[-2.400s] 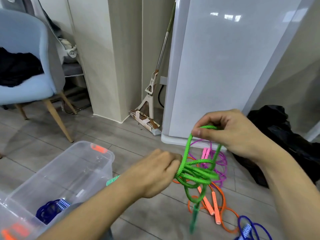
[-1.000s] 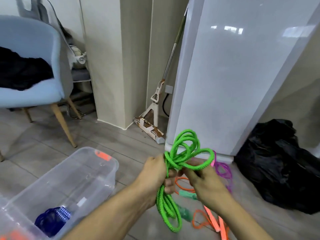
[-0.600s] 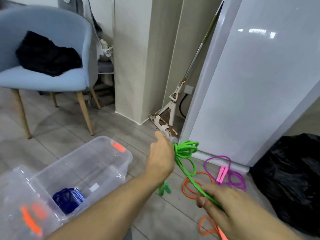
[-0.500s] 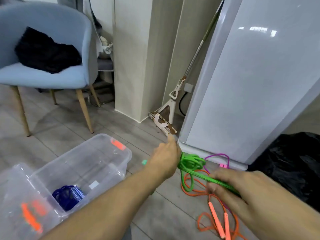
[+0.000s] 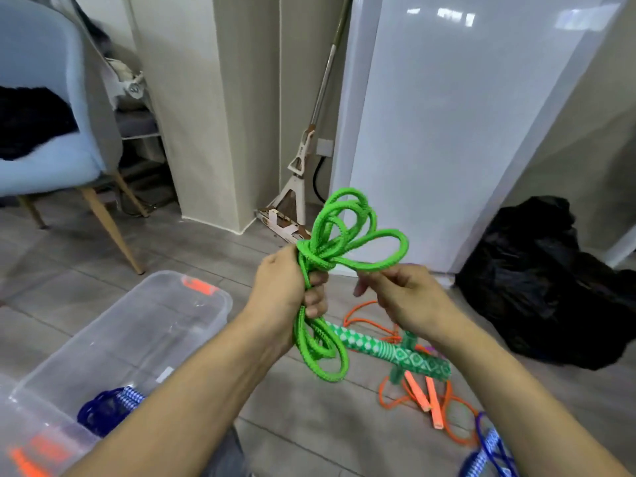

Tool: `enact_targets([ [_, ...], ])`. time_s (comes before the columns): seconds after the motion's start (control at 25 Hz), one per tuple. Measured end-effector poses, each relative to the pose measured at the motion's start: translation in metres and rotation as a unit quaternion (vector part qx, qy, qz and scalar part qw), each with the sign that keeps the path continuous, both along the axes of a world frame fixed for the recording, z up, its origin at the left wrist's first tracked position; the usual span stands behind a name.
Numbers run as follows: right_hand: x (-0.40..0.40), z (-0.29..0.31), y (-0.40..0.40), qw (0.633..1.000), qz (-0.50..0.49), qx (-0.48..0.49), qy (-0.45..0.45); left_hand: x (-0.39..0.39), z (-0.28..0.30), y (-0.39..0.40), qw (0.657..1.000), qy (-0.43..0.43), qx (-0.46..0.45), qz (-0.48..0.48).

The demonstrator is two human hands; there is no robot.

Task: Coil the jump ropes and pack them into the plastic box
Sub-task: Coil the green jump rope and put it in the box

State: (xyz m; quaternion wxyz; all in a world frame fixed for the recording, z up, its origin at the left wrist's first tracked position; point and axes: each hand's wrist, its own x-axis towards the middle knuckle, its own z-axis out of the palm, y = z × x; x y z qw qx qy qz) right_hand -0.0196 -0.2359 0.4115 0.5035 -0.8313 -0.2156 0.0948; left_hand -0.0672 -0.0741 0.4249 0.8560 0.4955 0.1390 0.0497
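My left hand (image 5: 289,290) grips a bundle of green jump rope (image 5: 340,235) at its middle, loops fanning out above my fist and hanging below it. My right hand (image 5: 399,294) pinches a strand of the same rope that runs from the bundle. The rope's green patterned handle (image 5: 389,352) hangs below my hands. The clear plastic box (image 5: 144,335) stands open on the floor at lower left, with a coiled blue rope (image 5: 106,407) inside. An orange rope (image 5: 423,397) lies loose on the floor below my right arm, and another blue rope (image 5: 488,449) lies at the bottom right.
A blue chair (image 5: 51,108) with a dark cloth stands at left. A mop (image 5: 303,166) leans between a beige pillar and a white appliance (image 5: 464,115). A black bag (image 5: 543,284) lies on the floor at right. The box's lid with orange clips (image 5: 24,456) is at the bottom left.
The green rope was stretched out between my hands toward the floor; now it is lifted and bunched in front of me, my right hand close beside my left on a strand.
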Motion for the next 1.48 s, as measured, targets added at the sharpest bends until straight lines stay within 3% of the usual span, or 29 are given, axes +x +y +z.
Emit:
enact_targets([
  [0.08,-0.016,-0.021,0.009,0.995,0.036,-0.033,0.085,0.01,-0.013,0.01,0.995,0.068,-0.041,0.058],
  [0.24,-0.033,-0.014,0.014,0.984,0.066,-0.026,0.161,0.021,-0.022,0.018,0.989,0.068,-0.003,0.13],
  [0.36,-0.039,0.001,0.002,0.987,0.085,-0.057,0.127,0.019,-0.018,0.018,0.992,0.037,0.044,0.109],
  [0.48,-0.048,0.01,-0.017,0.982,0.11,-0.054,0.146,0.016,-0.012,0.015,0.998,0.046,0.031,0.032],
  [0.6,-0.053,0.026,-0.039,0.964,0.151,-0.029,0.218,0.019,-0.009,0.016,0.998,0.034,0.037,0.033],
  [0.72,-0.06,0.044,-0.06,0.933,0.192,0.036,0.303,0.025,-0.011,0.025,0.991,-0.007,0.104,0.079],
  [0.8,-0.06,0.052,-0.069,0.944,0.158,0.089,0.276,0.025,-0.013,0.029,0.991,-0.049,0.112,0.06],
  [0.88,-0.057,0.058,-0.067,0.948,0.047,0.214,0.229,0.021,-0.013,0.026,0.992,-0.072,0.1,0.019],
  [1.04,-0.056,0.057,-0.035,0.902,-0.113,0.407,0.084,0.008,-0.007,-0.003,0.994,-0.073,0.044,-0.067],
  [1.2,-0.056,0.049,-0.007,0.886,-0.235,0.396,-0.06,0.002,-0.006,-0.024,0.993,-0.06,-0.005,-0.097],
  [1.32,-0.06,0.045,0.003,0.875,-0.245,0.398,-0.126,0.001,-0.008,-0.03,0.993,-0.057,-0.011,-0.099],
  [1.48,-0.069,0.037,0.004,0.886,-0.241,0.364,-0.153,-0.001,-0.009,-0.034,0.996,-0.046,0.017,-0.073],
])
